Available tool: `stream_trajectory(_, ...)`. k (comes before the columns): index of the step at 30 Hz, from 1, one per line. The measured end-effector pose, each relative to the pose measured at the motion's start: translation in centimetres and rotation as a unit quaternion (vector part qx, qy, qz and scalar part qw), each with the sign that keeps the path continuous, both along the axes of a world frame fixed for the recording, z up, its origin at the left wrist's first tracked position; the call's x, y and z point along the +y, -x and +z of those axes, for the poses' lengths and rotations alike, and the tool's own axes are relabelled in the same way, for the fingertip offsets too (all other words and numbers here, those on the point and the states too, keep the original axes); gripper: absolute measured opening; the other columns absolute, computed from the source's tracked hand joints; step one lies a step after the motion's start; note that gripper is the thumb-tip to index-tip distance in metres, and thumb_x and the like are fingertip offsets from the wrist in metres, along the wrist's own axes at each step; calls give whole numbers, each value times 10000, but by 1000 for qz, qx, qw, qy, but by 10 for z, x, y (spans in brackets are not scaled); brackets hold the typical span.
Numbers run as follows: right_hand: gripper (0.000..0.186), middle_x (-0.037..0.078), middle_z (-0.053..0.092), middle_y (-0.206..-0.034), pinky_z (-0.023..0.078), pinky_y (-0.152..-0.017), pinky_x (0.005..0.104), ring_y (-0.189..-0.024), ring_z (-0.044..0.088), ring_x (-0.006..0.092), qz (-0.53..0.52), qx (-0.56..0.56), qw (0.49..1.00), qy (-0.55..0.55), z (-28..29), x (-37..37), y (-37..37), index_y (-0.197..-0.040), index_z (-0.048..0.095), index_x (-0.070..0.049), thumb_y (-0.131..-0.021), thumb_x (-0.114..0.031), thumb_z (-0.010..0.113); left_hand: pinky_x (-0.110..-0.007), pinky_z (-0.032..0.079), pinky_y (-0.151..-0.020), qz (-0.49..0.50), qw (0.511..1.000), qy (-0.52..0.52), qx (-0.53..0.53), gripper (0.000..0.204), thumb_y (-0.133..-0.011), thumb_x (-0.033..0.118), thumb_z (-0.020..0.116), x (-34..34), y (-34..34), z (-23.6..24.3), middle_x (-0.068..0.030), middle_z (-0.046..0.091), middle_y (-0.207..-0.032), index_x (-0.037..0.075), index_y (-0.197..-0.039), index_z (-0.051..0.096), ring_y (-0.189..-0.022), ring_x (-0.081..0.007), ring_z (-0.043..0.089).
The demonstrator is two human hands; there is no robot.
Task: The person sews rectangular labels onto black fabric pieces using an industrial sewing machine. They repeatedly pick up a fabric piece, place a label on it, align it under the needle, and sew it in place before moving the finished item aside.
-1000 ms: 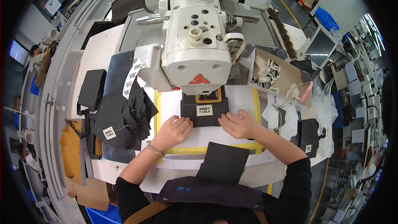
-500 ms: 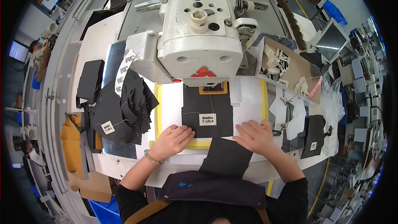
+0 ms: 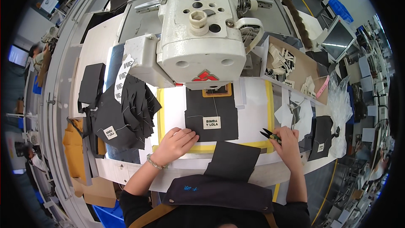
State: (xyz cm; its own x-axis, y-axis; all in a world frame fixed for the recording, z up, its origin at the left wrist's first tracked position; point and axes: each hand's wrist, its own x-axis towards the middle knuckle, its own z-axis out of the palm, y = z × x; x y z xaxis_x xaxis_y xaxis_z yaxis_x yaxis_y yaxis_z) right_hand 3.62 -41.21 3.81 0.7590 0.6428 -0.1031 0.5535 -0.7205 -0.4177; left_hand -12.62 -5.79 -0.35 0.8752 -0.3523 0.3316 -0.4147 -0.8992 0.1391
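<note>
A black fabric piece (image 3: 211, 134) with a small cream label (image 3: 211, 122) lies flat under the sewing machine (image 3: 200, 46), its far end below an orange-brown frame (image 3: 217, 90). A loose thread runs from the frame to the label. My left hand (image 3: 175, 144) has its fingers closed at the fabric's near left corner. To the right of the fabric, my right hand (image 3: 287, 144) holds thread snips (image 3: 270, 135), their dark blades pointing left. Another black piece (image 3: 233, 160) lies between the work and my apron.
Several labelled black pieces (image 3: 126, 118) are stacked at left, near a mustard fabric piece (image 3: 75, 150). A cardboard box (image 3: 327, 76) of labels stands at right, with clear plastic (image 3: 338, 118) beyond. Yellow tape (image 3: 269, 101) borders the white work surface.
My right hand has left the fabric's right side, moved right and picked up the thread snips. My left hand stays at the near left corner. The labelled fabric stays almost in place.
</note>
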Motion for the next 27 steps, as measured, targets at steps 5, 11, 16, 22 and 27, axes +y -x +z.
stream_trajectory(5,200,87,554,-866,346,-851,412,-837,540,276,46,-43,997,-44,1,5,-2,-956,527,-39,-812,-26,665,-325,481,-825,3,1000,6,-4,316,-763,90,643,3,-2,3,-42,658,-1072,50,-1072,690,-1026,-173,611)
stream_trajectory(11,137,121,576,-800,426,-675,423,-738,566,329,-68,-64,991,-95,18,10,-13,-966,510,-46,-890,-80,619,-322,468,-824,51,998,39,-1,276,-779,94,636,9,-5,8,-35,668,-1090,71,-1049,689,-1035,-186,619)
stream_trajectory(16,174,95,573,-738,413,-541,392,-568,532,319,-73,-77,982,-156,30,39,-26,-1046,572,-80,-903,-158,630,-299,462,-870,-21,998,54,-26,192,-790,100,648,4,-8,19,-41,697,-1059,92,-975,698,-1044,-201,648)
stream_trajectory(22,260,2,528,-734,383,-544,308,-559,532,177,206,-265,936,-103,41,100,-38,-1079,673,-125,-825,-181,673,-310,461,-923,-68,994,-16,-81,166,-792,109,668,-41,22,33,-46,716,-974,77,-952,699,-905,-162,694)
stream_trajectory(27,323,-43,525,-752,388,-572,283,-563,534,108,328,-349,872,-98,3,143,-46,-1053,687,-132,-733,-141,643,-287,452,-877,-32,995,-47,-80,147,-816,121,662,-52,39,36,-29,717,-970,85,-953,700,-868,-121,692)
